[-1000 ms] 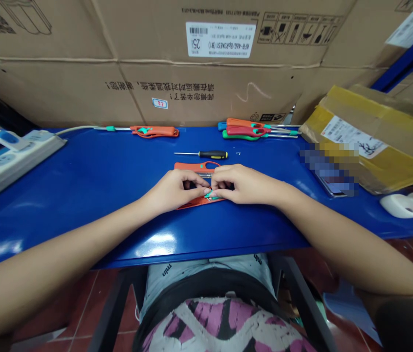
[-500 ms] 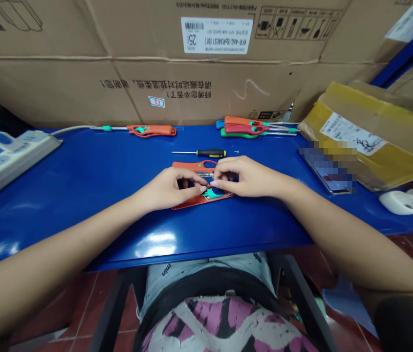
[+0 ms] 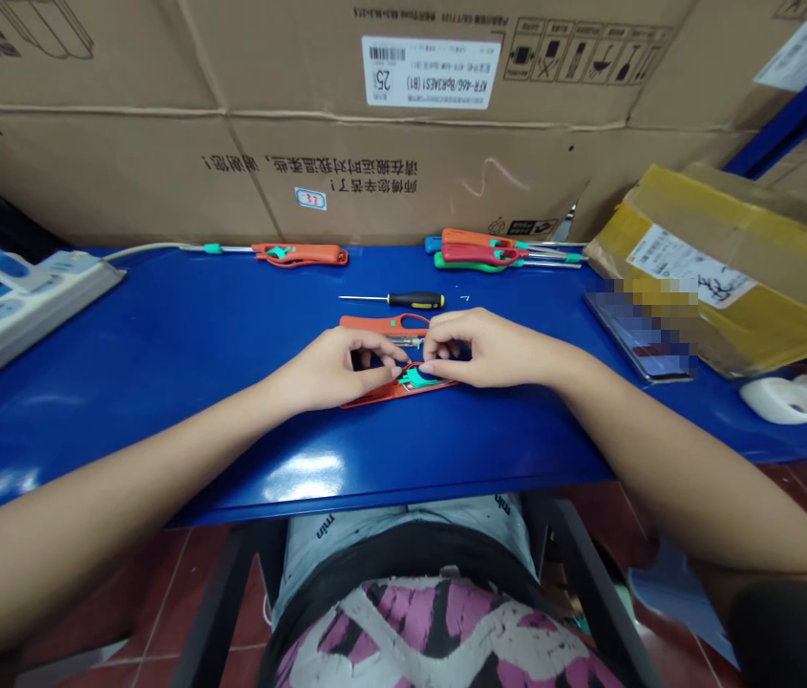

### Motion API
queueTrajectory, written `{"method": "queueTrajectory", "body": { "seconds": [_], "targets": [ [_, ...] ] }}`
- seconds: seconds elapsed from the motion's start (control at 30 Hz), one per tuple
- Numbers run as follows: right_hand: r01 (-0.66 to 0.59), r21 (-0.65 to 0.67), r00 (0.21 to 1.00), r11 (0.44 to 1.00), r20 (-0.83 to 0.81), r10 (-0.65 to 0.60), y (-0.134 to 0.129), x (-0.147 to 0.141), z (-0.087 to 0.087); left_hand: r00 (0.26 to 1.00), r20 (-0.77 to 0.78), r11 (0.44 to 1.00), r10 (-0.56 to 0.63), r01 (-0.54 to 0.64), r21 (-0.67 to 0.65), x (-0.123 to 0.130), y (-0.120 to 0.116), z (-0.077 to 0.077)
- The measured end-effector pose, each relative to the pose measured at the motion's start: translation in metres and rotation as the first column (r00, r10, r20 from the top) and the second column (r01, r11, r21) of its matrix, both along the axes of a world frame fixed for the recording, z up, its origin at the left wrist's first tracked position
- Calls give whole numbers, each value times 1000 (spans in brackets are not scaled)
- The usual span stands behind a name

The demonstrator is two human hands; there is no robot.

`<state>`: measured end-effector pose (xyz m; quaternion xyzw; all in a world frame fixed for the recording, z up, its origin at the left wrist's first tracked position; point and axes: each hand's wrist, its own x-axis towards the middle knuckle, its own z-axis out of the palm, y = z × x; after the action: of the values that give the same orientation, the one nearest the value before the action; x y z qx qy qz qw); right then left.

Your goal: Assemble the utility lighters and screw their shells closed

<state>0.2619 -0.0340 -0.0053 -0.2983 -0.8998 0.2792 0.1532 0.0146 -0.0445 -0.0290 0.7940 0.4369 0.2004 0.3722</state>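
Note:
In front of me lies an opened orange lighter half (image 3: pixel 371 395) with a green trigger (image 3: pixel 415 376) in it. My left hand (image 3: pixel 346 368) grips the upper edge of that half, thumb and fingertips pressed together beside the trigger. At its right part, my right hand (image 3: pixel 478 349) is closed in a pinch, the thumb just above the trigger. Whatever is between the right fingertips is hidden or too small to name. Behind the hands rest the other orange shell half (image 3: pixel 378 325) and a clear tube-like part (image 3: pixel 407 341), partly covered by the fingers.
A screwdriver (image 3: pixel 414 300) lies behind the shells. Along the back are one orange lighter (image 3: pixel 309 254) and several stacked lighters (image 3: pixel 478 251). A power strip (image 3: pixel 23 306) stands left; a phone (image 3: pixel 643 334) and a taped box (image 3: pixel 732 277) are right. Cardboard (image 3: pixel 159 172) forms the back.
My right hand has drawn slightly right, and the gap between the two hands' fingertips has widened. The left hand keeps its place on the shell. The whole view has shifted slightly.

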Motion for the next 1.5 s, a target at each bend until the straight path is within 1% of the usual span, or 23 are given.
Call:
{"method": "queueTrajectory", "body": {
  "seconds": [0.13,0.2,0.23,0.3,0.37,0.4,0.47,0.53,0.6,0.73,1.0,1.1,1.27,1.33,1.4,1.47,1.5],
  "targets": [
    [-49,-14,996,999,72,50,0,10,15,1000,-2,1000,-14,14,3,-1,-2,6],
    [-59,-9,996,998,64,60,0,13,19,999,-19,996,-45,46,72,-3,-3,10],
    [-69,2,997,998,46,69,-1,12,19,996,-37,989,-84,88,118,-5,-4,13],
    [-94,39,996,995,-2,94,-4,8,15,976,-98,960,-193,208,189,-8,-5,18],
    [-113,80,992,990,-38,116,-8,0,9,944,-175,929,-280,313,200,-11,-6,23],
    [-116,98,992,988,-42,121,-10,-4,5,932,-206,923,-297,336,189,-13,-7,24],
    [-127,162,991,979,-21,132,-14,-11,-1,926,-230,926,-300,341,163,-14,-7,26],
    [-133,208,991,969,23,131,-16,-15,-6,929,-219,931,-298,334,146,-13,-7,25],
    [-139,219,990,966,58,129,-17,-17,-8,934,-200,934,-295,326,144,-12,-7,23],
    [-151,201,987,968,78,138,-17,-17,-9,946,-185,941,-266,297,165,-9,-7,19],
    [-100,138,990,985,114,85,-19,-19,-6,953,-165,945,-256,282,166,-8,-6,15],
    [-85,123,992,989,99,73,-18,-19,-5,953,-173,948,-251,278,154,-8,-5,14],
    [-73,35,997,997,-3,73,-15,-17,-3,956,-160,946,-246,273,176,-10,-3,19],
    [-83,4,996,997,-34,83,-13,-15,-2,977,-98,952,-191,208,226,-12,1,21],
    [-96,-20,994,995,-46,95,-12,-14,-2,997,-13,955,-72,73,286,-14,6,19],
    [-111,-43,993,993,-35,109,-12,-13,-2,998,27,943,48,-54,329,-16,12,13],
    [-116,-51,993,992,-26,115,-11,-13,-2,998,20,933,66,-69,353,-17,14,9]
  ]
}}
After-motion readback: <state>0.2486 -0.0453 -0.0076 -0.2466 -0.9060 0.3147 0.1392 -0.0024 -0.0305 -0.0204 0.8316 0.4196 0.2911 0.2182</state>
